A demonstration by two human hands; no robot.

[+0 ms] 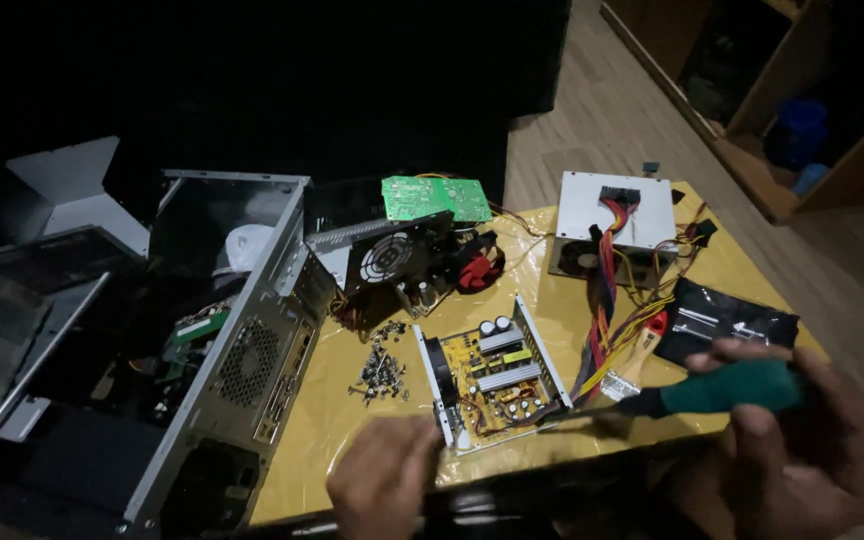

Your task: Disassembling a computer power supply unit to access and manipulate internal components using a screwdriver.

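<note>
Holding green-handled screwdriver (722,390) tight in right grip (802,440), tip at open power supply (492,375) on counter (332,420); left grip (384,485) bracing its near edge, loose screws (382,365) just left.

A screw pile (380,368) lies beside an open computer case (242,360).

One package shows: a flat black plastic bag (727,322) with glossy creases and pale reflections, lying on the yellow tabletop just above the right hand (802,440) and well to the right of the left hand (384,485). No labels, signs or screens can be made out.
</note>
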